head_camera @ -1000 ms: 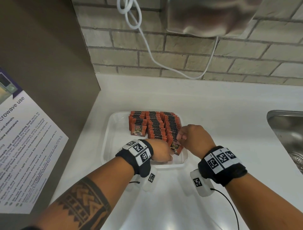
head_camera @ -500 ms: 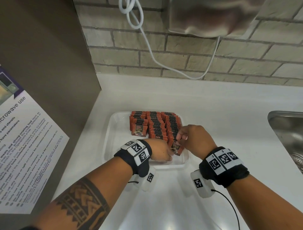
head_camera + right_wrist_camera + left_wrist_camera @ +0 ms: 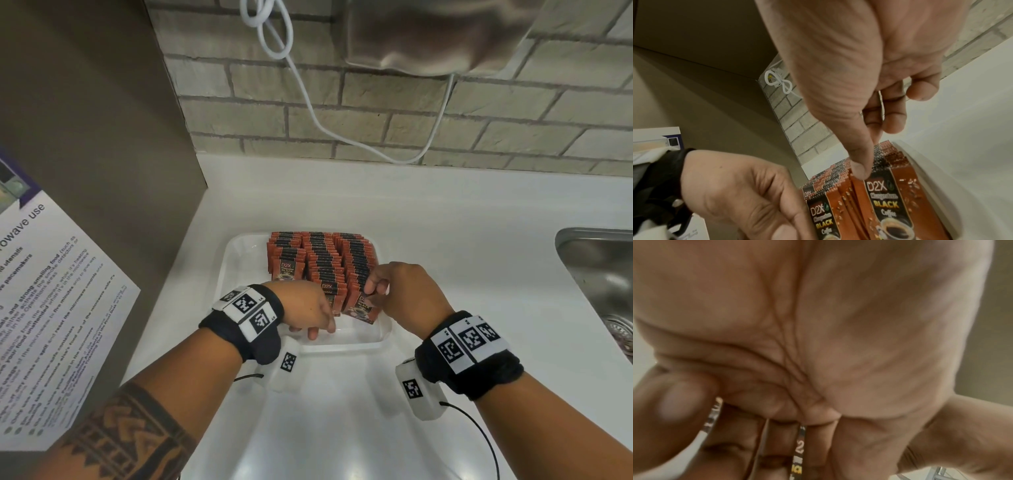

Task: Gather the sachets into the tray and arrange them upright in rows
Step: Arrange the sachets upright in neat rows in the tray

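A white tray (image 3: 239,274) on the counter holds red-and-black coffee sachets (image 3: 322,253) standing in three rows. My left hand (image 3: 320,327) is at the front of the middle row, its fingers curled around a few sachets (image 3: 800,449) whose edges show between them. My right hand (image 3: 371,289) is at the front of the right row. Its thumb (image 3: 859,170) presses on the top of the front sachet (image 3: 890,203) and its fingers curl behind, pinching the sachet tops. The left row ends further back, with bare tray in front of it.
A steel sink (image 3: 599,274) lies at the right edge. A brown panel carrying a printed notice (image 3: 51,308) stands on the left. A white cable (image 3: 308,102) hangs on the brick wall behind, under a metal appliance (image 3: 428,34). White counter surrounds the tray.
Both hands stay at the front of their rows, with only slight shifts of the fingers.
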### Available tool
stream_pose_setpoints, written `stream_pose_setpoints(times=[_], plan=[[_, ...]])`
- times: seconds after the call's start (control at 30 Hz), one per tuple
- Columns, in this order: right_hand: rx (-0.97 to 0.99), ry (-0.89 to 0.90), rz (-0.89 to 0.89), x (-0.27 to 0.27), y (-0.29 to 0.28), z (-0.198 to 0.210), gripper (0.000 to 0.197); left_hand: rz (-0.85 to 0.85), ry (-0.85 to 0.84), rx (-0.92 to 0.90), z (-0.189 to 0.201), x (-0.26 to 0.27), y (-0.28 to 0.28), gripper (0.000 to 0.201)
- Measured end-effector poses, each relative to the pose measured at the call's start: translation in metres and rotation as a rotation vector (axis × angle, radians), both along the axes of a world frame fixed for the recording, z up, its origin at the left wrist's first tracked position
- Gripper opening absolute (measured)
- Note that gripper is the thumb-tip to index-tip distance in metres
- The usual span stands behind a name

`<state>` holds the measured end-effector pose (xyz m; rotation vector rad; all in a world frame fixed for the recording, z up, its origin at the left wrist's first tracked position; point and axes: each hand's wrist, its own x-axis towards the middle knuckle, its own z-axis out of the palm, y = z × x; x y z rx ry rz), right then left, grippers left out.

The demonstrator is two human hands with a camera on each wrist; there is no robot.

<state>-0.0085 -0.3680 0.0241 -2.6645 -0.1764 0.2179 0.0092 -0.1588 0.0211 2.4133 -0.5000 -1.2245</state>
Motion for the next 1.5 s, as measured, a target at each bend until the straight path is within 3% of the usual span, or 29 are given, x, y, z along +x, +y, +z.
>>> stream_pose_setpoints(times=[0.3, 0.47, 0.6, 0.73, 0.87, 1.0, 1.5], plan=[[0.076, -0.021, -0.025, 0.000, -0.007, 0.002, 0.016, 0.031, -0.012, -0.026, 0.002, -0.003, 0.011, 0.020], [0.210, -0.089, -0.165, 0.000, -0.019, 0.003, 0.014, 0.138, -0.094, -0.112, 0.016, -0.008, 0.035, 0.024], [0.274, -0.048, -0.273, -0.002, -0.031, -0.007, 0.011, 0.518, -0.434, -0.309, 0.013, -0.018, 0.089, 0.018], [0.412, 0.032, -0.366, 0.001, -0.038, -0.027, 0.009, 0.907, -0.653, -0.317, -0.006, -0.025, 0.132, 0.016], [0.537, 0.113, -0.410, 0.007, -0.032, -0.037, 0.009, 1.075, -0.514, -0.283, -0.022, -0.023, 0.148, 0.035], [0.578, 0.196, -0.431, 0.012, -0.025, -0.035, 0.018, 1.108, -0.376, -0.368, -0.036, -0.018, 0.153, 0.035], [0.522, 0.231, -0.440, 0.015, -0.023, -0.039, 0.020, 1.037, -0.355, -0.492, -0.038, -0.005, 0.152, 0.042]])
